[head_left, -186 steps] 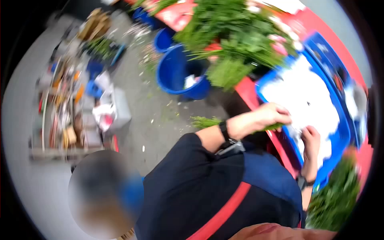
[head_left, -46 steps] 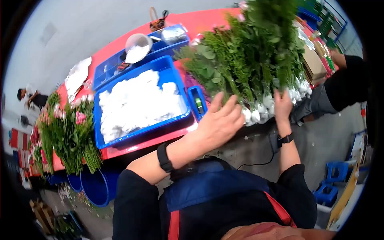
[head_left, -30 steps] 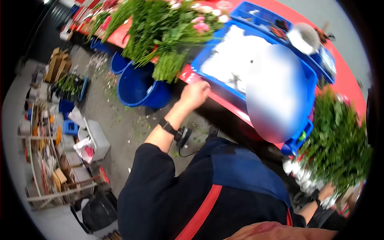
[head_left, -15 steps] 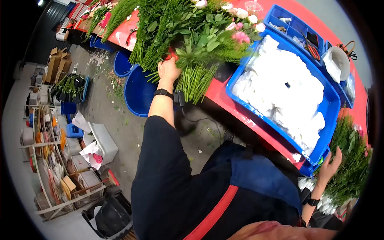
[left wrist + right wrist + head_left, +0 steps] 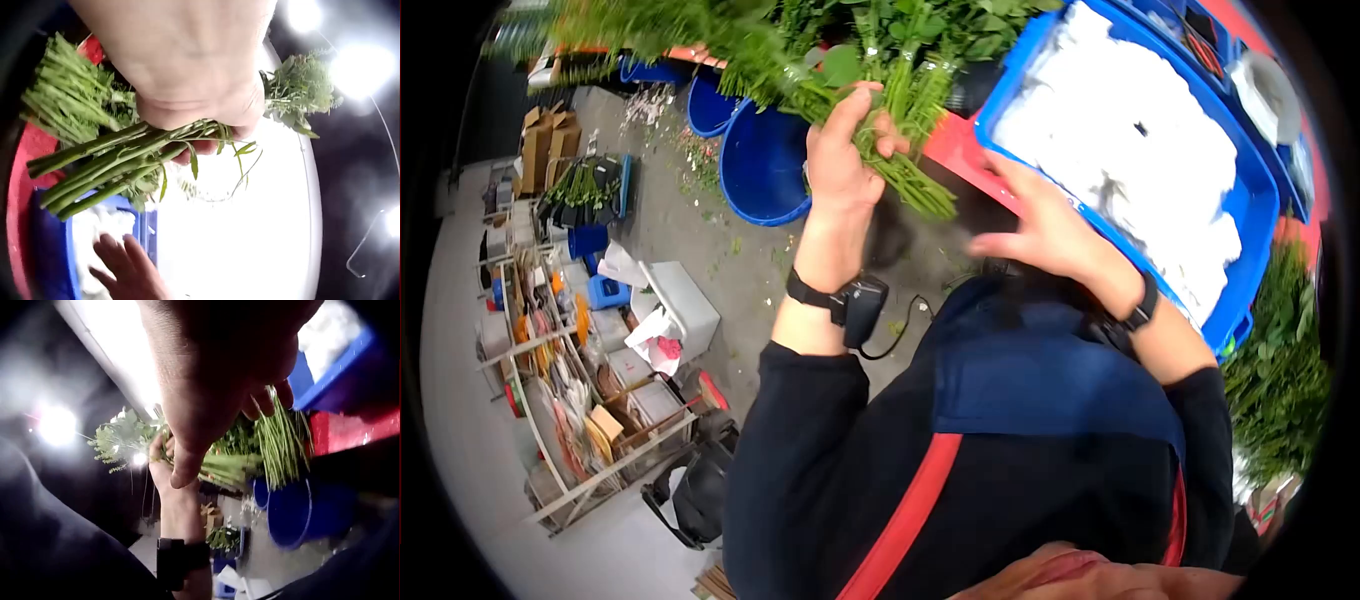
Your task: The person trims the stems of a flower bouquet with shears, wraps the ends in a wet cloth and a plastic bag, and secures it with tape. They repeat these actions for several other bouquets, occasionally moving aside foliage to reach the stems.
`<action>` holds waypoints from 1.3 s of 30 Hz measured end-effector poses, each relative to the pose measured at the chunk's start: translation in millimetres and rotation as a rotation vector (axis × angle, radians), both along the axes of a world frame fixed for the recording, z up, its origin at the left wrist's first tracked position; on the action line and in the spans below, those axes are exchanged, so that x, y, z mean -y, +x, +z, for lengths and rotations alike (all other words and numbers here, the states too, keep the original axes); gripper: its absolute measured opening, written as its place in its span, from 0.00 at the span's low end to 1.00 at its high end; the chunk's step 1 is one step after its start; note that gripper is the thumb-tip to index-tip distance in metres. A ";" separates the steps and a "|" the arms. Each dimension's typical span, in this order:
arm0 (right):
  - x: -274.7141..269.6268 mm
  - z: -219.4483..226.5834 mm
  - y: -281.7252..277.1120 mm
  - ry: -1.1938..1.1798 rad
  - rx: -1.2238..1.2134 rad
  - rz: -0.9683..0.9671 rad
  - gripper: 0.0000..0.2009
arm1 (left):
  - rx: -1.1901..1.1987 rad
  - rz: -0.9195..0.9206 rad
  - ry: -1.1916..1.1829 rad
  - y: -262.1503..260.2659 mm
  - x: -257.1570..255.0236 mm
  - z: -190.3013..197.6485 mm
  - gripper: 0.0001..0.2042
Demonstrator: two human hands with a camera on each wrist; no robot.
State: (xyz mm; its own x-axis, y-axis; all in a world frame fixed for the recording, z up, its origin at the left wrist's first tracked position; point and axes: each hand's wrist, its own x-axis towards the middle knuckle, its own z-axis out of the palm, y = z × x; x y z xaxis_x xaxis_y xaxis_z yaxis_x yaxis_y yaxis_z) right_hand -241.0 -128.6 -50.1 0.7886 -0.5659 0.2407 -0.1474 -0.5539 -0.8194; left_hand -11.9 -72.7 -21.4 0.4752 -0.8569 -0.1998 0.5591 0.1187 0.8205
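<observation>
My left hand [image 5: 842, 165] grips a bunch of green stems [image 5: 915, 185], fingers curled round it above the floor by the table edge. In the left wrist view the cut ends [image 5: 94, 178] stick out on one side of the left hand [image 5: 194, 75] and leafy tips [image 5: 300, 90] on the other. Beside the blue tray [image 5: 1258, 225] of white fluffy material [image 5: 1150, 160], my right hand [image 5: 1055, 220] holds nothing, fingers and thumb spread. The right wrist view has the right hand [image 5: 219, 375] in front and the left hand [image 5: 179, 494] gripping the bunch behind.
More greenery [image 5: 990, 25] lies on the red table [image 5: 970, 160]. Blue buckets [image 5: 762, 170] stand on the littered floor under its edge. A cluttered shelf [image 5: 580, 400] and a pale bin [image 5: 685, 310] are at the left, with dense foliage [image 5: 1275, 370] at the right.
My left hand has taken hold of a bunch and lifted it from the table's greenery towards my body. My right hand has come across from the foliage at the right to the tray's near edge.
</observation>
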 end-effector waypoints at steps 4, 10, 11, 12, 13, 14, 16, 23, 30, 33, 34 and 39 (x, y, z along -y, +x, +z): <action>-17.7 -8.6 3.2 0.239 -0.221 0.087 0.20 | -0.176 -0.021 -0.239 -53.2 -15.2 -7.2 0.14; -15.2 -26.2 -58.0 0.019 -0.208 0.098 0.10 | 0.541 -0.303 0.466 -71.3 -78.2 -3.2 0.21; -12.3 -28.2 -66.9 -0.022 -0.226 0.094 0.10 | 0.706 -0.356 0.651 -76.8 -84.0 7.6 0.16; -10.7 -29.3 -75.3 -0.052 -0.251 0.104 0.10 | 0.936 -0.196 0.562 -84.9 -86.9 9.7 0.13; -10.5 -30.7 -82.5 -0.047 -0.253 0.103 0.10 | 1.156 -0.032 0.467 -94.2 -90.2 10.5 0.10; -10.7 -32.0 -88.7 -0.041 -0.255 0.104 0.10 | 1.369 0.138 0.363 -103.0 -91.7 11.2 0.07; -10.6 -34.2 -98.8 -0.038 -0.248 0.103 0.10 | 1.364 0.056 0.243 -120.5 -77.2 18.7 0.06; -7.6 -45.9 -112.9 0.003 -0.207 0.102 0.10 | 0.670 -0.406 0.206 -187.7 -90.7 -12.6 0.05; -14.7 -43.7 -86.4 0.090 -0.242 0.130 0.13 | 0.066 -0.462 0.186 -200.4 -113.4 -41.9 0.10; -20.4 -37.3 -71.7 0.119 -0.222 0.247 0.13 | -0.190 -0.440 0.090 -200.3 -110.2 -38.0 0.09; -22.0 -44.7 -65.8 0.049 -0.203 0.274 0.13 | -0.265 -0.434 0.048 -201.5 -107.0 -34.5 0.09; -23.8 -19.1 -30.3 0.072 -0.129 0.290 0.14 | -0.197 -0.646 0.373 -211.5 -115.5 -39.5 0.08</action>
